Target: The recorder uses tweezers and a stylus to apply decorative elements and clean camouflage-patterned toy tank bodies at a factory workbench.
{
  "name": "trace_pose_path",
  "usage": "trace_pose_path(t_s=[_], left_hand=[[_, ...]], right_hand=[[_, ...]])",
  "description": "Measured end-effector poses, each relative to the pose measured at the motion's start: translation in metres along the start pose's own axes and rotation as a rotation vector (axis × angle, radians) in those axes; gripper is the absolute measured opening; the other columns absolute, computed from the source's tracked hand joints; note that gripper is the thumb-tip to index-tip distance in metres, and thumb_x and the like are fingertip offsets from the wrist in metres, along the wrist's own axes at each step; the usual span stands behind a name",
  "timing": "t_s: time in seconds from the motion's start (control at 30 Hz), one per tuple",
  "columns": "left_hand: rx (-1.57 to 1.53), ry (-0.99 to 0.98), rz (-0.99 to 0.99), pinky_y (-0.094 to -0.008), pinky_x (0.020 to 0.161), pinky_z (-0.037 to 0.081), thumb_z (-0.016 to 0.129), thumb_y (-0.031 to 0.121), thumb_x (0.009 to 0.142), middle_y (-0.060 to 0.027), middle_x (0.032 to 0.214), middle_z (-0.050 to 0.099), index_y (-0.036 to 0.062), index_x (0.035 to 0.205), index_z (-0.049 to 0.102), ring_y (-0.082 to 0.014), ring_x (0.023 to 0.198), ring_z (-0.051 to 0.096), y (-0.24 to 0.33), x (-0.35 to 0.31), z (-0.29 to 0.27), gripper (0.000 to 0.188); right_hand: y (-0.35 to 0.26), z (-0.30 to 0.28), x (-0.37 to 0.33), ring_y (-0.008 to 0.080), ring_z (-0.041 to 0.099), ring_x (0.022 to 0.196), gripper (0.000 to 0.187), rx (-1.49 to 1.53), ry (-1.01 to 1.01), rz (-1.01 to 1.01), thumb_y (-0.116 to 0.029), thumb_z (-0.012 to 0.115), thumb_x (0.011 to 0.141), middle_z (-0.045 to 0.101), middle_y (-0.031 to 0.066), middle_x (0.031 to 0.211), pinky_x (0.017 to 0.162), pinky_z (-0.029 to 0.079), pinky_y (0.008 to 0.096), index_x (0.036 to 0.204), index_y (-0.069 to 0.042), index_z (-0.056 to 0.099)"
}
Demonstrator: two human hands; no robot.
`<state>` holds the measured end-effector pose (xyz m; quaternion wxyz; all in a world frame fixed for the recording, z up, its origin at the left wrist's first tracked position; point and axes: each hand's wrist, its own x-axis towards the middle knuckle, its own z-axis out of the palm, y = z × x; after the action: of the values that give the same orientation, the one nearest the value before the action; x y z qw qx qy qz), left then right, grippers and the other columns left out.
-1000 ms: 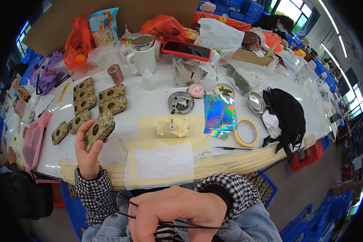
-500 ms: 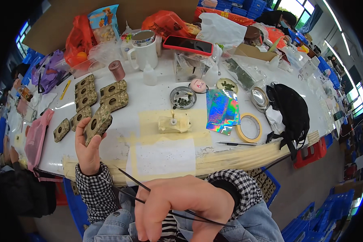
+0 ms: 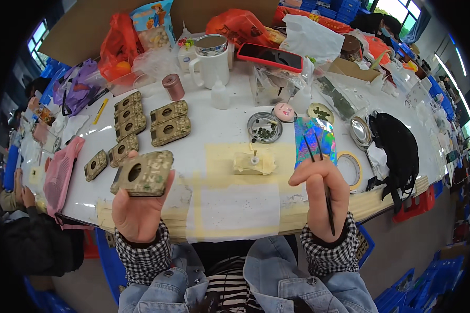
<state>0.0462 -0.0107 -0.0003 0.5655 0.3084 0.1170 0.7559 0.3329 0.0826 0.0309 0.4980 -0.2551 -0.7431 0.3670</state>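
Note:
A camouflage-patterned rectangular case with a round hole (image 3: 154, 176) is gripped in my left hand (image 3: 139, 213), raised over the table's near left side. Black tweezers (image 3: 318, 161) are held in my right hand (image 3: 326, 195), their two tips apart and pointing up in front of a shiny holographic sheet (image 3: 304, 136). Between my hands stands a small taped block with an upright pin (image 3: 254, 162). Beyond it sits a round clear dish (image 3: 265, 128) of small dark pieces. Several matching camouflage cases (image 3: 171, 130) lie on the table past my left hand.
At the back stand a white mug (image 3: 214, 68), a pink spool (image 3: 173, 87) and a phone in a red case (image 3: 270, 57). Right of my right hand lie a tape roll (image 3: 356, 172) and a black bag (image 3: 394, 151). A pink mesh item (image 3: 62, 175) lies at left.
My right hand has moved up and right, away from my body, with the tweezers now pointing upward. My left hand has turned the case to a flatter angle. The view has shifted slightly.

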Motion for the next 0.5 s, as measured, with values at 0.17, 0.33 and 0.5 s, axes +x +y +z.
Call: trace_pose_path(t_s=[0.17,0.33,0.5], left_hand=[[-0.118,0.169,-0.149,-0.0473,0.108,0.034,0.042,0.024,0.097,-0.0140,0.146,0.027,-0.0007,0.137,0.028,-0.0318,0.129,0.037,-0.026,0.008,-0.001,0.049],[-0.084,0.320,-0.313,-0.0403,0.102,0.044,0.036,0.025,0.099,-0.0149,0.137,0.038,-0.0015,0.134,0.032,-0.0297,0.122,0.045,-0.040,0.014,-0.006,0.044],[-0.087,0.330,-0.435,-0.0394,0.099,0.047,0.030,0.029,0.100,-0.0236,0.133,0.040,-0.0022,0.135,0.031,-0.0312,0.121,0.047,-0.041,0.012,-0.006,0.046]], right_hand=[[0.022,0.016,0.022,0.0252,0.053,0.068,0.013,-0.531,0.020,-0.102,-0.003,0.065,0.079,0.057,0.0102,0.073,0.060,0.042,0.0326,0.091,-0.004,0.064],[0.050,0.029,0.028,0.0264,0.053,0.066,0.020,-0.646,-0.009,-0.141,-0.006,0.070,0.074,0.055,0.0106,0.069,0.058,0.042,0.0347,0.092,-0.003,0.064],[0.058,0.037,0.033,0.0252,0.051,0.066,0.022,-0.658,-0.051,-0.152,-0.007,0.073,0.069,0.052,0.0093,0.065,0.059,0.041,0.0345,0.089,-0.004,0.065]])
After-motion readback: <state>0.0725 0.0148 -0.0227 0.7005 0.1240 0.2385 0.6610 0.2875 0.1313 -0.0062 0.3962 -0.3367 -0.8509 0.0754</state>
